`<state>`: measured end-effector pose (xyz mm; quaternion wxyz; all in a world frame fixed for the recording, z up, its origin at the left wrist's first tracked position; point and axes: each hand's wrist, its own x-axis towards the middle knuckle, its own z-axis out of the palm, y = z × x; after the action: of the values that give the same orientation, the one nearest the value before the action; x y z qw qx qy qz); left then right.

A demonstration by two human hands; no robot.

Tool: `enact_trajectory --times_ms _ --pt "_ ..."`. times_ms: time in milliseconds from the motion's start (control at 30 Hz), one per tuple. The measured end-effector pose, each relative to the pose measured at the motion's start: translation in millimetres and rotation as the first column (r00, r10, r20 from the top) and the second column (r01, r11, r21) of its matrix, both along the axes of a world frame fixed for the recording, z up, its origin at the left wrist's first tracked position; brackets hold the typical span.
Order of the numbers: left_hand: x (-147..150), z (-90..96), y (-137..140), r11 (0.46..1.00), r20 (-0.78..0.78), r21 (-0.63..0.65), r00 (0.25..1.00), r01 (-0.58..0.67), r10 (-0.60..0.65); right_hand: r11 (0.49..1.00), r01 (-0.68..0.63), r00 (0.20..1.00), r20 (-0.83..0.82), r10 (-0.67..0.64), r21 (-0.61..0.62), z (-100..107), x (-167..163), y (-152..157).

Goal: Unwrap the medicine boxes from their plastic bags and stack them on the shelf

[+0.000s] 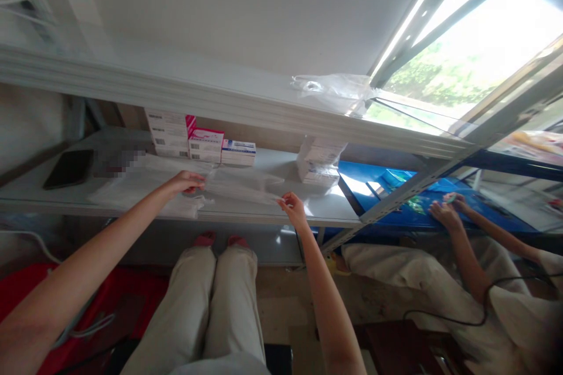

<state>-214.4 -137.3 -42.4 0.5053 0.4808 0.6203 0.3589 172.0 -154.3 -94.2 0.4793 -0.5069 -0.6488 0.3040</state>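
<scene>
A clear plastic bag (241,183) is stretched between my two hands above the grey shelf (281,159). My left hand (187,181) pinches its left end, and my right hand (291,208) grips its right corner between thumb and fingers. More clear plastic bags (127,184) lie flat under and left of my left hand. Just behind the bag stand white and pink boxes (205,145), with a smaller white and blue box (238,152) beside them. Right of these, a plastic-wrapped box (321,161) stands on the shelf.
A dark tablet or phone (69,168) lies at the shelf's left end. Overhead runs an upper shelf edge (220,102) with a crumpled plastic bag (332,91) on it. A metal post (396,190) rises at right. Beyond it, another person's hands (448,211) work over a blue surface (492,214).
</scene>
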Motion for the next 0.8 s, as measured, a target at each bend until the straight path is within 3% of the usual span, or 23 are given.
enact_trajectory --times_ms 133,267,400,500,600,667,800 --pt "-4.3 -0.6 -6.2 0.999 -0.033 0.022 0.999 0.024 -0.023 0.995 0.082 0.969 0.228 -0.091 0.05 0.7 7.6 -6.8" --pt "-6.1 -0.9 -13.3 0.997 -0.051 0.044 0.996 0.069 -0.067 0.992 0.127 0.87 0.481 -0.11 -0.005 1.7 15.3 -15.9" --pt "-1.6 -0.3 -17.3 0.986 -0.075 0.051 0.985 0.158 -0.154 0.991 -0.021 0.81 0.579 0.095 -0.134 -1.2 22.4 -20.6" --pt "3.5 -0.2 -20.4 0.981 -0.084 0.057 0.98 0.185 -0.18 0.963 -0.138 0.772 0.583 0.252 -0.233 2.4 30.9 -17.6" --pt "8.7 -1.8 -25.9 0.984 -0.092 0.053 0.982 0.173 -0.167 0.893 -0.261 0.716 0.547 0.434 -0.368 18.6 38.8 -4.3" --pt "13.2 -5.3 -30.0 0.982 -0.093 0.052 0.98 0.18 -0.175 0.865 -0.309 0.679 0.546 0.491 -0.394 35.7 36.3 13.1" --pt "27.5 -20.1 -34.9 0.975 -0.11 0.06 0.972 0.214 -0.206 0.905 -0.363 0.686 0.594 0.421 -0.223 68.4 -8.2 65.5"
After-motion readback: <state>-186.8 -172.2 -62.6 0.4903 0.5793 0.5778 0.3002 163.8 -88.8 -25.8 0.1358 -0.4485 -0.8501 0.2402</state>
